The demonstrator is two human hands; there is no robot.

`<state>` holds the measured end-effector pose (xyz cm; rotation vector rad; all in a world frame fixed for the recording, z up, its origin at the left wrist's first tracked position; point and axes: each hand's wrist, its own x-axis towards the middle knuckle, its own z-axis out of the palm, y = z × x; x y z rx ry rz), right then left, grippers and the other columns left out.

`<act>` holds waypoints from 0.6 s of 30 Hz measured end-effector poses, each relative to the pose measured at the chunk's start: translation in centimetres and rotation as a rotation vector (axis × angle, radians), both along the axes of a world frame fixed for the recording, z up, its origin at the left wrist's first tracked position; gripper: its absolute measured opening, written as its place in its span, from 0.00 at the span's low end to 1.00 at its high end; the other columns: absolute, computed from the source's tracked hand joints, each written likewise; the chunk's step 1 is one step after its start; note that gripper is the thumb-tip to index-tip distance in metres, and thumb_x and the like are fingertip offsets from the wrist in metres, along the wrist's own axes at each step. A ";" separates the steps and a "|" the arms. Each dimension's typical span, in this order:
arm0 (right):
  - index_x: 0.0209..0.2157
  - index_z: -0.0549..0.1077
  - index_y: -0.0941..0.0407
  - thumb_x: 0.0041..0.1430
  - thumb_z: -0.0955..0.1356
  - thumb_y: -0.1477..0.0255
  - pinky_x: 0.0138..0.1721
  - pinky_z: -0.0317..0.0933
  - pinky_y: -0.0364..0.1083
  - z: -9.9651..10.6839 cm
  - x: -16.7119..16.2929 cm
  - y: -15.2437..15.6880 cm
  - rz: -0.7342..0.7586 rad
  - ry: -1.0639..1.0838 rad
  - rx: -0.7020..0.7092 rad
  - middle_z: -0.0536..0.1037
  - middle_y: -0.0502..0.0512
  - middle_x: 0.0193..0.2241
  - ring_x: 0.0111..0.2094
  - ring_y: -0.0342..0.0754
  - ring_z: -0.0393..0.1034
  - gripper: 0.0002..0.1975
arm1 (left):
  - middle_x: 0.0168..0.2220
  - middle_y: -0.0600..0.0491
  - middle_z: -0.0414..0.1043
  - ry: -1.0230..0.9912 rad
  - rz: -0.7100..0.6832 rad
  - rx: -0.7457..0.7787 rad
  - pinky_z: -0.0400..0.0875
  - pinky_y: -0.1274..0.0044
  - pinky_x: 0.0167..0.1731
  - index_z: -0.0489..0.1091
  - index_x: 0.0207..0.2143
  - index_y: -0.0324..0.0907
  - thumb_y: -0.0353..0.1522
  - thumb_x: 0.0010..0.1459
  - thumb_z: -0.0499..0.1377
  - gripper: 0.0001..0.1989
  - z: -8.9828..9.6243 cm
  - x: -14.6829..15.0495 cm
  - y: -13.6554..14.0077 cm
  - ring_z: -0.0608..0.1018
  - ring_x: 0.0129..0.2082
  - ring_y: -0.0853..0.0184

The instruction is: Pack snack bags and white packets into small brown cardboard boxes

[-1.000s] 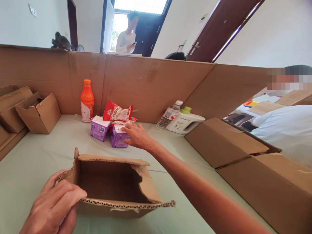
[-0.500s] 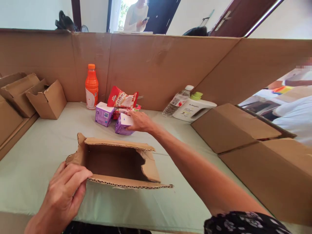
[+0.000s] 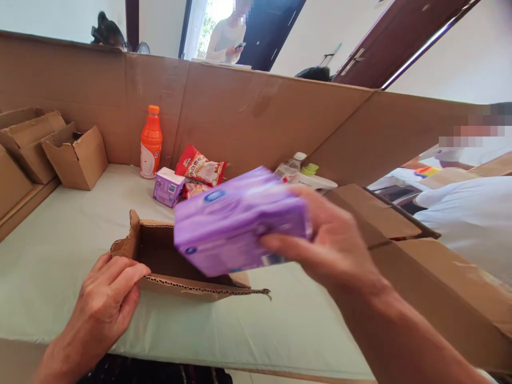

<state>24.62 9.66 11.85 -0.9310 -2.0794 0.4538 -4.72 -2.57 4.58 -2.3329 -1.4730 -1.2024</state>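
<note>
Purple pack (image 3: 232, 229) in right hand (image 3: 336, 242)

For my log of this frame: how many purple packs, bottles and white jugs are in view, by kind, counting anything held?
Purple packs: 2, one of them in the right hand
Bottles: 2, one orange, one clear
White jug: 1, partly hidden
Total: 5

- I see the left grip (image 3: 106, 298) as a bare, jointed hand.
- My right grip (image 3: 336, 240) is bare too, with an uncovered forearm (image 3: 404, 325).
- Below, I make out near-black clothing (image 3: 152, 370) with pale flecks.
</note>
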 end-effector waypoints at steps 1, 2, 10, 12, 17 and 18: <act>0.50 0.72 0.49 0.57 0.71 0.52 0.32 0.70 0.51 -0.1 -0.6 -0.5 -0.001 -0.081 -0.026 0.82 0.54 0.39 0.36 0.55 0.78 0.23 | 0.36 0.55 0.76 0.000 0.001 0.002 0.70 0.74 0.38 0.71 0.43 0.43 0.18 0.62 0.53 0.14 0.0 0.0 -0.1 0.77 0.34 0.69; 0.49 0.73 0.50 0.55 0.72 0.54 0.31 0.69 0.50 -0.2 -1.2 -0.9 -0.007 -0.160 -0.050 0.82 0.54 0.38 0.34 0.54 0.77 0.23 | 0.36 0.55 0.77 0.004 -0.002 -0.004 0.69 0.74 0.38 0.71 0.44 0.43 0.18 0.62 0.53 0.15 0.0 0.0 -0.2 0.77 0.33 0.69; 0.42 0.73 0.55 0.51 0.74 0.62 0.39 0.64 0.50 -0.4 -4.7 -1.5 0.108 -0.764 0.081 0.82 0.59 0.38 0.39 0.57 0.75 0.18 | 0.36 0.57 0.76 0.037 -0.042 -0.033 0.64 0.73 0.46 0.70 0.45 0.42 0.17 0.61 0.52 0.16 0.0 0.7 -0.9 0.77 0.34 0.71; 0.39 0.73 0.56 0.55 0.73 0.64 0.39 0.63 0.50 -0.5 -6.0 -1.5 0.140 -0.846 0.063 0.81 0.60 0.38 0.39 0.57 0.75 0.14 | 0.36 0.56 0.76 0.030 -0.043 -0.039 0.64 0.73 0.45 0.70 0.45 0.42 0.17 0.61 0.52 0.17 -0.1 0.8 -0.8 0.77 0.34 0.70; 0.43 0.71 0.58 0.58 0.71 0.66 0.40 0.62 0.51 -1.9 -9.1 -1.0 0.233 -0.917 0.016 0.80 0.62 0.40 0.40 0.58 0.74 0.13 | 0.36 0.57 0.76 0.011 -0.041 -0.064 0.64 0.72 0.44 0.69 0.44 0.44 0.17 0.61 0.51 0.17 -0.2 1.1 -1.0 0.77 0.34 0.69; 0.44 0.71 0.59 0.58 0.71 0.67 0.41 0.63 0.52 -2.3 -9.6 -0.9 0.257 -0.905 0.012 0.80 0.63 0.42 0.41 0.58 0.74 0.14 | 0.35 0.57 0.76 0.012 -0.039 -0.066 0.65 0.72 0.45 0.69 0.44 0.45 0.17 0.61 0.51 0.17 -0.2 1.2 -1.0 0.77 0.34 0.68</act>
